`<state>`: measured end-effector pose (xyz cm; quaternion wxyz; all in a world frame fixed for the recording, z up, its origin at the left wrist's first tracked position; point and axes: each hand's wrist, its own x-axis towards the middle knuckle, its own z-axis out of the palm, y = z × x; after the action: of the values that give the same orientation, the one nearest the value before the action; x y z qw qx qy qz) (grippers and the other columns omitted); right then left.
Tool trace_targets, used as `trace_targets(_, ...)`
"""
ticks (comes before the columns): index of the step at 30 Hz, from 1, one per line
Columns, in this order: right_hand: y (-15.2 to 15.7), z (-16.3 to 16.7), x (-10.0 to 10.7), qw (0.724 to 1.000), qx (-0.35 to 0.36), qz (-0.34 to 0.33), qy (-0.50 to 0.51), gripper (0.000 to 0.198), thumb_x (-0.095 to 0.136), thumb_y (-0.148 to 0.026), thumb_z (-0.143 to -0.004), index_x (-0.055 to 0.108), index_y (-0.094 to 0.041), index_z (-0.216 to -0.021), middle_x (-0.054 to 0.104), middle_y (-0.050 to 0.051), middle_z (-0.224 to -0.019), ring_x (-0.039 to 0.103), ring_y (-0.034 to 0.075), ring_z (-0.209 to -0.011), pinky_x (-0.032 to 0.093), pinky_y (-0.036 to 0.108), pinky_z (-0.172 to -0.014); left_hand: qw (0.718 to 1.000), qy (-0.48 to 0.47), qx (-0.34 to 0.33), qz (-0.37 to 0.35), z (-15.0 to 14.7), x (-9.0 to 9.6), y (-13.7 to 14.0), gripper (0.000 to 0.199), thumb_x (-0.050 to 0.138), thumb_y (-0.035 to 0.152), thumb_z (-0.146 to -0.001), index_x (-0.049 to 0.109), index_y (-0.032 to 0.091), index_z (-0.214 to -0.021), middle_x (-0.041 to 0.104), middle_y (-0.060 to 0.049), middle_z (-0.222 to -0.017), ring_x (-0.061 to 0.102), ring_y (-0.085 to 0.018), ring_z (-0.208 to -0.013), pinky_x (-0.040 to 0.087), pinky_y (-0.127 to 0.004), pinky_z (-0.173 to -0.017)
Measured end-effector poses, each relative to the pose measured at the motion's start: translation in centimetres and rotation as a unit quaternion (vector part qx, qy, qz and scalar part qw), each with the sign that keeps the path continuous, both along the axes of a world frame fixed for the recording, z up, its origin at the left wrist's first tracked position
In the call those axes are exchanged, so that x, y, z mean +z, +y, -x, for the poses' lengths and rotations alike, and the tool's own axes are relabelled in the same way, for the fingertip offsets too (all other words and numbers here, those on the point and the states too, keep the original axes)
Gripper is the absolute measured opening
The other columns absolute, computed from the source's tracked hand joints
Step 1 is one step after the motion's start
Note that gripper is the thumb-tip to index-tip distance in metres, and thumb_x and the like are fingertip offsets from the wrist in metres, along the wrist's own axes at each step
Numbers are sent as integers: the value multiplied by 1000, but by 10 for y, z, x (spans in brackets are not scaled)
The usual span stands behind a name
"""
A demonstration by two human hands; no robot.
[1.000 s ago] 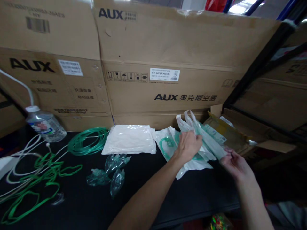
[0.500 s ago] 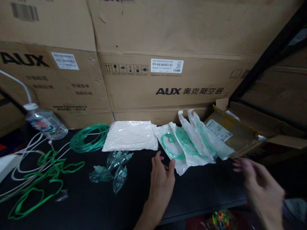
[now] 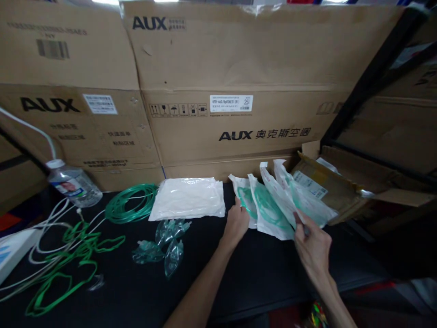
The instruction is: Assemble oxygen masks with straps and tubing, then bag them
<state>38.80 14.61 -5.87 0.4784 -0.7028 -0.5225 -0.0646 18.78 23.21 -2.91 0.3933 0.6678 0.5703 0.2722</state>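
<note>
Several clear-and-white packets with green tubing inside overlap in a row on the black table. My left hand (image 3: 236, 223) is at the leftmost packet (image 3: 245, 197), its fingers closed on the left edge. Beside it lies a second tubing packet (image 3: 269, 207). My right hand (image 3: 312, 241) is closed with the thumb and fingers pinching the lower end of a packet (image 3: 277, 193) further right. Partly behind that one, another packet (image 3: 307, 202) leans toward the carton. To the left are a stack of white packages (image 3: 187, 198) and several clear green masks (image 3: 173, 255).
Coiled green tubing (image 3: 129, 205), tangled green straps (image 3: 77, 269), white cables and a plastic bottle (image 3: 77, 184) occupy the left side. Large cardboard boxes (image 3: 191, 150) stand behind. An open carton (image 3: 341, 187) sits at right. The table's front edge runs below my hands.
My right hand has moved left from beside the row onto a packet. My left hand has shifted up and closed at the leftmost packet, which now sits tighter against its neighbour. The camera view tilted up.
</note>
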Motion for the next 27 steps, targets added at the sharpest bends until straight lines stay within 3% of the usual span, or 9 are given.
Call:
trace_targets(3,-2,0,-4,1000,19,15,-7,44,52,-41,-93,78,-14,-115,78,19,-122,74,39,-111,53,53,-102,999,34,-12,-7,6,1,8,32,67,34,-98,65,18,-127,67,-10,-128,69,-25,-106,60,-47,-90)
trace_targets(6,2,4,-3,999,37,19,-12,45,54,-48,-94,78,-17,-116,77,17,-125,71,37,-117,51,53,-107,997,49,14,-61,5,11,-3,38,60,33,-102,58,17,-137,60,-14,-140,61,-29,-125,51,-51,-105)
trace_targets(8,2,6,-1,999,36,13,-13,48,55,-53,-94,78,-17,-117,76,17,-125,71,37,-117,50,54,-108,995,47,20,-91,-1,20,-10,38,50,38,-106,58,17,-137,61,-15,-138,59,-28,-129,46,-46,-110)
trace_targets(12,-4,12,3,999,44,3,-12,57,60,-62,-91,76,-16,-121,75,19,-127,70,38,-117,50,55,-108,995,59,-18,-82,-19,26,-8,38,55,48,-103,71,14,-109,75,-12,-105,72,-27,-103,55,-44,-96)
trace_targets(19,9,18,0,998,63,10,16,62,60,-66,-91,75,-16,-124,74,19,-131,68,37,-123,49,56,-110,994,73,-40,-68,-29,10,-20,25,62,37,-101,69,15,-112,74,-7,-108,72,-22,-96,59,-45,-89)
trace_targets(24,7,26,10,995,99,17,27,64,70,-63,-85,73,-15,-128,70,19,-137,65,39,-128,47,56,-112,995,50,-28,-87,-9,14,-27,33,54,41,-104,69,12,-103,78,-14,-94,75,-30,-94,55,-38,-83)
trace_targets(27,-20,33,17,996,72,-28,39,48,68,-55,-90,76,-19,-121,70,17,-135,66,37,-124,43,54,-114,993,23,-10,-114,25,22,-41,28,55,45,-103,67,19,-100,77,-6,-89,74,-25,-87,53,-33,-80)
